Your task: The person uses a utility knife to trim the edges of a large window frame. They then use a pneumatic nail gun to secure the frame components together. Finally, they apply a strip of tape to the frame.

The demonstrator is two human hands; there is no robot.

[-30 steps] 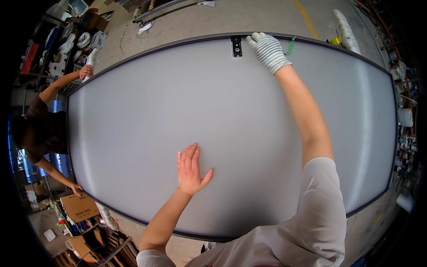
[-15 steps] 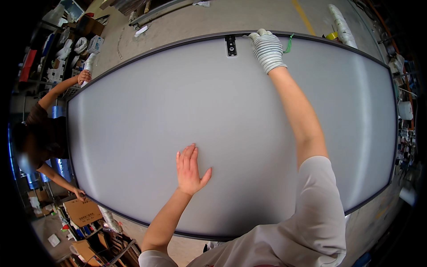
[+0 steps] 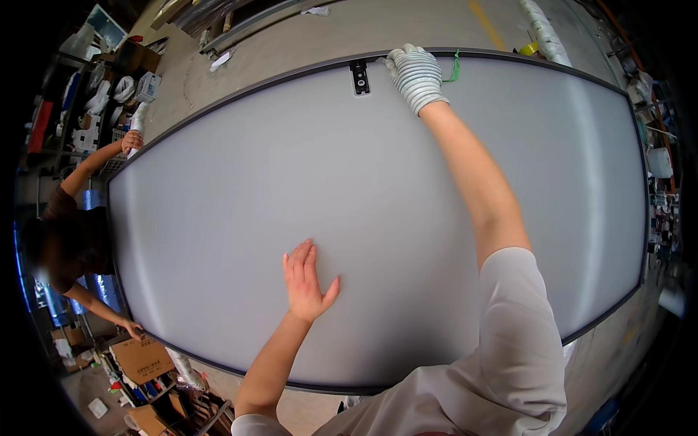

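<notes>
While the large grey panel [image 3: 378,211] lies flat, filling the view, the gloved right hand [image 3: 414,73] grips its far edge; the bare left hand [image 3: 305,280] rests open, palm down. A co-worker's hand [image 3: 131,139] holds the left end. Handling appears under way, unfinished.

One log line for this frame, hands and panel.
left hand: bare, flat on white panel | right hand: gloved, at far edge by black bracket | co-worker's hands: left end

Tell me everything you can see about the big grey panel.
The panel is large, flat, matte light grey, with a thin dark frame and a small black fitting at its far edge. It lies level. The bare left hand rests flat on it; the gloved right hand grips the far edge. Another person's hands hold its left end.
</notes>
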